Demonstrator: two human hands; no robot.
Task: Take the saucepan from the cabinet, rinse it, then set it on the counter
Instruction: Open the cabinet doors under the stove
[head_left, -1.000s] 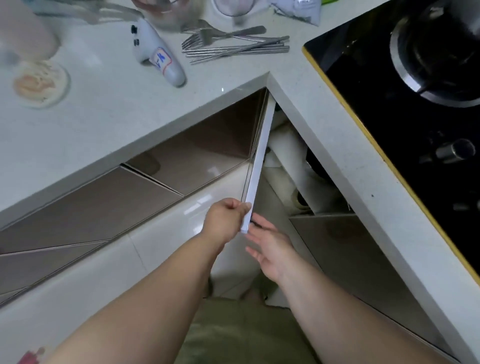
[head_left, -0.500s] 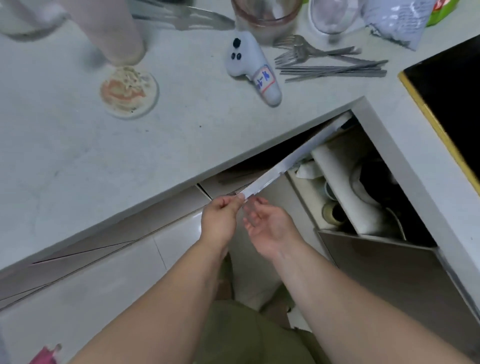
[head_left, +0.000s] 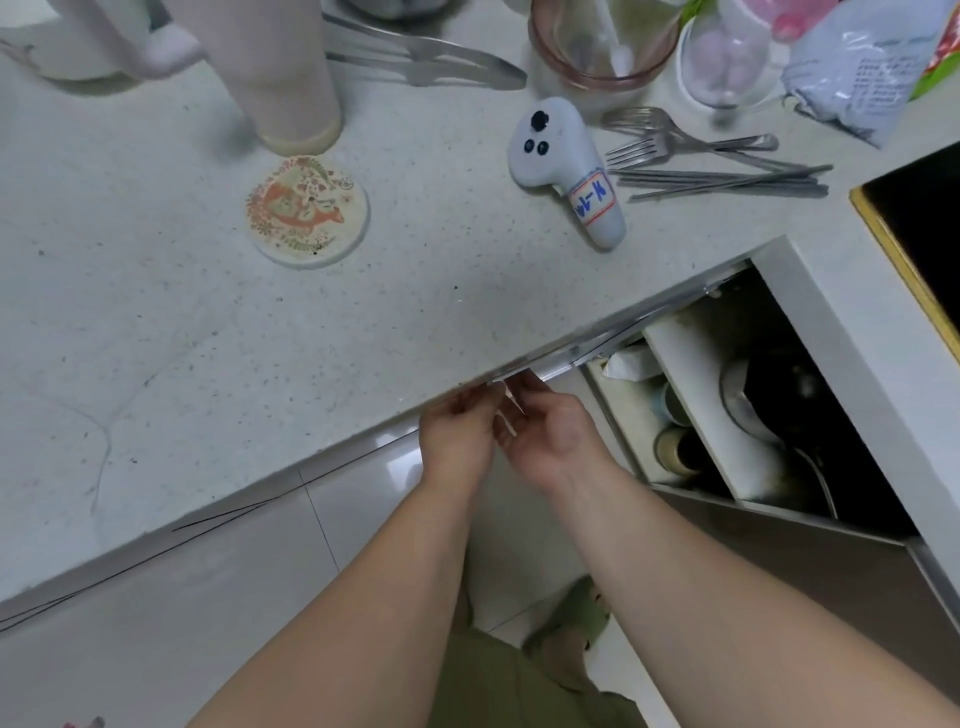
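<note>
Both hands meet just under the near edge of the speckled counter (head_left: 208, 364), where the thin white edge of the cabinet door (head_left: 597, 349) runs out from beneath the countertop. The left hand (head_left: 457, 436) has its fingers curled up onto that door edge, gripping it; the fingertips are tucked under the counter lip and cannot be seen clearly. The right hand (head_left: 545, 431) sits just beside it, touching or nearly touching, palm turned toward the left hand with the fingers loosely bent and slightly apart; whether they actually hold the door cannot be told. To the right, the cabinet (head_left: 696, 415) stands open, split by a white divider. In its right compartment lies a dark pot with a metal rim, apparently the saucepan (head_left: 769, 395), resting inside the cabinet and well apart from both hands. The left compartment holds a few small jars or cans (head_left: 670, 447), too dim to identify. On the counter, far from the hands, lie a round patterned coaster (head_left: 307, 210), a white controller with a labelled grip (head_left: 563, 166), forks and chopsticks (head_left: 717, 166), metal tongs (head_left: 415, 60) and a tall pale cup (head_left: 275, 73). The black stovetop (head_left: 919, 228) with a yellow border sits at the far right.
</note>
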